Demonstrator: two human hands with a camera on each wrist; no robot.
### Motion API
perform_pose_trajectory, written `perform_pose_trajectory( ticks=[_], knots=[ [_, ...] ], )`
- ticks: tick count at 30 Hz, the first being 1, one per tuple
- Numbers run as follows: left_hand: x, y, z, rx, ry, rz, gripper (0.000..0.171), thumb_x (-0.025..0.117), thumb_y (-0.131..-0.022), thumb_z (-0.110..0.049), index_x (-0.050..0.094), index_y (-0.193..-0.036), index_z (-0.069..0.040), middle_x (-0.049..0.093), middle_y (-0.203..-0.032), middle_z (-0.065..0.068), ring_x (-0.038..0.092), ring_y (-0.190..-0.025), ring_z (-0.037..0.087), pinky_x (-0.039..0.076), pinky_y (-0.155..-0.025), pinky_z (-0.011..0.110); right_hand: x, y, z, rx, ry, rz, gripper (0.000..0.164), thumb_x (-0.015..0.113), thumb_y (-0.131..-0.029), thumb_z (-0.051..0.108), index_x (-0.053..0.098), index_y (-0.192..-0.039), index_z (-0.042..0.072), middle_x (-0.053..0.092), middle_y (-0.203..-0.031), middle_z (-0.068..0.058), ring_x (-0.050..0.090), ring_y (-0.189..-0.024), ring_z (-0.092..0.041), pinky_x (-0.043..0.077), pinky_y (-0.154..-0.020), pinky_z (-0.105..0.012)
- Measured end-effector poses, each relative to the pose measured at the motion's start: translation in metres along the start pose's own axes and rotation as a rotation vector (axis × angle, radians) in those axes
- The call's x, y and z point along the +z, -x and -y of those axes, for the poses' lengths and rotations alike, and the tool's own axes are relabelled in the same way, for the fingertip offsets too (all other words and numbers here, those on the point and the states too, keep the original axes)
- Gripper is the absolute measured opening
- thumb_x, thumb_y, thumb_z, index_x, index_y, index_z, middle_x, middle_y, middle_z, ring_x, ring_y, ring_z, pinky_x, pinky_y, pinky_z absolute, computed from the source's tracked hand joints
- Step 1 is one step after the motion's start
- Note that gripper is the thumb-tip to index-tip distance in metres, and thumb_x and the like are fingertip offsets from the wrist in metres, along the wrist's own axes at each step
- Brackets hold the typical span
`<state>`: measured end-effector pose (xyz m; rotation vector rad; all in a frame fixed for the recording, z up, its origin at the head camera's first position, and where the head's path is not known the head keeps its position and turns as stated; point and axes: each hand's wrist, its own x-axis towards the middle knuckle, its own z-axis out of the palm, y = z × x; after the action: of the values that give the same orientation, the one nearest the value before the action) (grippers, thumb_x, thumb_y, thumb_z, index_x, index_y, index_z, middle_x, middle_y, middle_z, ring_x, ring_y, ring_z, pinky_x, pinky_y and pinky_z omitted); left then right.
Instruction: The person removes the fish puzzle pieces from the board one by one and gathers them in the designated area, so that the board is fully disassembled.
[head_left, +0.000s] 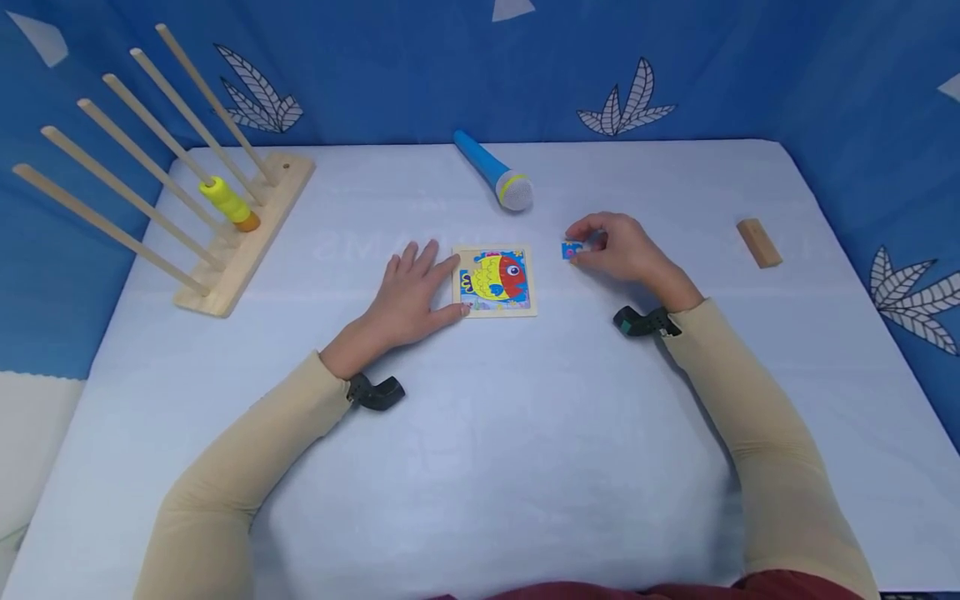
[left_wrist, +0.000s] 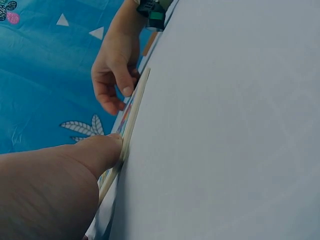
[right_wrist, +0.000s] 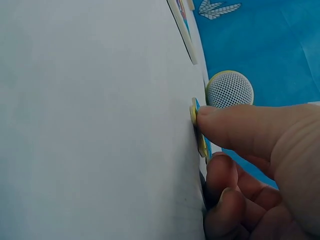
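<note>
A small square wooden fish puzzle lies on the table, its yellow and red fish facing right. Bare wood shows at its upper left corner. My left hand lies beside it with fingers spread, thumb and index finger touching its left side; the left wrist view shows the thumb on the board's edge. To the right of the board, my right hand pinches a small blue puzzle piece between thumb and fingers. In the right wrist view the piece is close to the tabletop; whether it touches is unclear.
A blue toy microphone lies behind the puzzle. On the left stands a wooden peg rack with several tall rods and yellow and orange beads on one. A wooden block lies far right. Blue cloth hangs behind the table.
</note>
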<state>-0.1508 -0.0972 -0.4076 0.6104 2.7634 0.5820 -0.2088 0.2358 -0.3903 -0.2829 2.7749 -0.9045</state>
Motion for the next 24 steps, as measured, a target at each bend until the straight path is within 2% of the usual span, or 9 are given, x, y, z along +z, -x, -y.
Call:
perform_pose_trajectory(
  ticks=[9,16,24],
  knots=[
    [-0.0002,-0.0014,0.0008,-0.003,0.002,-0.007,0.083,0.065,-0.093,-0.051,0.034,-0.160,-0.014,0.015,-0.171,0.020,0.004,-0.158,0.046,0.008,-0.125,0.066,0.0005,-0.0022,-0.0005,0.018,-0.019,0.002,0.037,0.074,-0.090,0.007,0.067,-0.126,0.002,0.066,-0.126,-0.017,0.053,-0.092,-0.029,0.044,-0.081,-0.033],
    [-0.0003,-0.0003,0.0004,-0.011,0.008,0.002,0.083,0.064,-0.093,-0.051,0.033,-0.161,-0.014,0.014,-0.171,0.019,0.004,-0.159,0.046,0.007,-0.125,0.066,0.0023,-0.0046,-0.0010,0.022,-0.040,0.010,0.038,0.071,-0.091,0.009,0.063,-0.128,0.003,0.064,-0.125,-0.018,0.053,-0.096,-0.029,0.044,-0.086,-0.036],
    [0.0012,-0.0003,0.0014,-0.003,0.006,-0.003,0.083,0.064,-0.093,-0.052,0.032,-0.161,-0.014,0.014,-0.172,0.019,0.003,-0.159,0.046,0.006,-0.125,0.066,0.0029,-0.0045,-0.0015,0.010,-0.050,-0.014,0.038,0.069,-0.092,0.011,0.063,-0.129,0.002,0.065,-0.122,-0.020,0.052,-0.096,-0.029,0.043,-0.085,-0.036]
  ],
)
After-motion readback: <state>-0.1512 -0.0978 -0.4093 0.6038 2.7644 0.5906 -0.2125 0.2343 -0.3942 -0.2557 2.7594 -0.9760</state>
